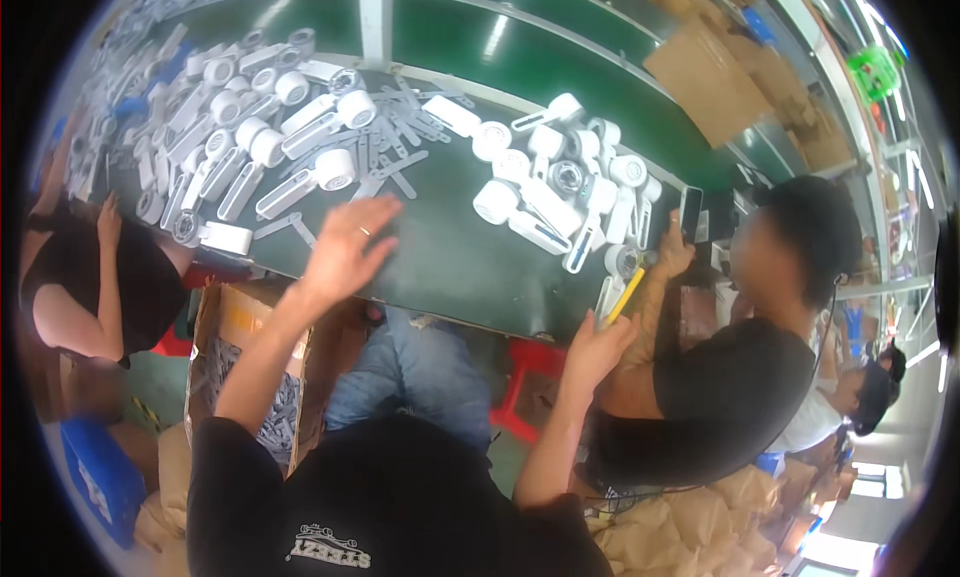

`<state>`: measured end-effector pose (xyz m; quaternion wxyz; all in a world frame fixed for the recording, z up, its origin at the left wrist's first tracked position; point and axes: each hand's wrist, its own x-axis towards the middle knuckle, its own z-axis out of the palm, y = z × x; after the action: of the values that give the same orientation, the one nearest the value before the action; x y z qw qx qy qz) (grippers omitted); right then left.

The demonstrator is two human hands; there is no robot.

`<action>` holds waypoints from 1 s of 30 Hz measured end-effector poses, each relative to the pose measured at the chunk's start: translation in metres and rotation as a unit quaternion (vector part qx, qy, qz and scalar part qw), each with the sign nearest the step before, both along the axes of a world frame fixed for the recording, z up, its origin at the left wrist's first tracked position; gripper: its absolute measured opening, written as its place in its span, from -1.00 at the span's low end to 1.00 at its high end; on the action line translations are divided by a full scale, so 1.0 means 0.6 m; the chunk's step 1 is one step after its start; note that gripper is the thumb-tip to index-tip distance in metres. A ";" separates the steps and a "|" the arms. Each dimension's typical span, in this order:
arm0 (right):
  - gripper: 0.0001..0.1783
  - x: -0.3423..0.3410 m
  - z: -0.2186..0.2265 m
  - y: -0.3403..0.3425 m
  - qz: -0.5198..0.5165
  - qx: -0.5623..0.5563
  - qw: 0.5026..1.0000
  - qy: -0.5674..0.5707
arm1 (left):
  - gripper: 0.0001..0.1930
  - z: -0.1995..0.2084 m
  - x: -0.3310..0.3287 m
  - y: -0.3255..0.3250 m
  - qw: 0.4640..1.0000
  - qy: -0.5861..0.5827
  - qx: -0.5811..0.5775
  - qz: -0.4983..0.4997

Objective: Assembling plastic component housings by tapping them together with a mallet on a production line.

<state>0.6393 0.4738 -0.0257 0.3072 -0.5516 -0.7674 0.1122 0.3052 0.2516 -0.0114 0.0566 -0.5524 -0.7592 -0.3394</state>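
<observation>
Gripping a yellow stick (628, 293) in our right hand (602, 345), we hold our left hand (350, 245) open at the bench (450, 262).
Bare green surface lies between two heaps of white handheld fans (548, 212), running down to the front edge; our left fingers spread there near loose grey strips (398, 167), while our right fingers close round the stick, just beside the nearest fan of the right heap; whether they touch that fan we cannot tell. White print (330, 549) marks our black shirt (420, 497). We count one yellow stick and one open carton (245, 315); the fans overlap too much to count.
</observation>
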 end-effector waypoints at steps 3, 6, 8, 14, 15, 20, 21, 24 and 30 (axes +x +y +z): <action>-0.51 -0.003 -0.018 0.027 -0.054 0.021 0.997 -0.041 | -0.46 -0.027 0.064 0.030 0.997 -0.065 0.004 -0.040; -0.56 -0.013 -0.009 0.032 -0.042 0.004 0.999 -0.019 | -0.48 -0.029 0.097 0.024 0.994 -0.107 0.008 -0.031; -0.58 0.003 0.008 0.023 -0.083 -0.085 0.993 0.011 | -0.48 -0.030 0.116 0.013 0.991 -0.131 0.012 -0.017; -0.49 -0.021 0.064 -0.082 0.095 -0.059 0.988 0.109 | -0.27 0.041 0.157 0.053 0.898 -0.436 0.044 -0.039; -0.46 -0.041 0.063 -0.100 0.148 -0.054 0.983 0.090 | -0.20 0.041 0.158 0.074 0.866 -0.488 0.093 -0.054; -0.75 -0.107 0.003 -0.123 0.329 -0.096 0.939 -0.020 | -0.24 0.001 0.069 0.059 0.917 -0.394 -0.011 -0.053; -0.74 -0.122 0.008 -0.123 0.350 -0.089 0.933 0.009 | -0.30 -0.009 0.050 0.034 0.914 -0.402 -0.038 -0.034; -0.62 -0.132 -0.004 -0.106 0.337 -0.147 0.926 0.083 | -0.30 -0.020 0.036 -0.016 0.943 -0.317 -0.094 0.029; -0.46 -0.145 -0.002 -0.083 0.222 -0.415 0.849 0.238 | -0.35 0.004 -0.019 -0.136 0.983 -0.098 0.019 0.151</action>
<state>0.5523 0.4237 -0.0272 0.1894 -0.3987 -0.6548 0.6135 0.2935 0.1699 -0.0088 0.0430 -0.3942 -0.8293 -0.3936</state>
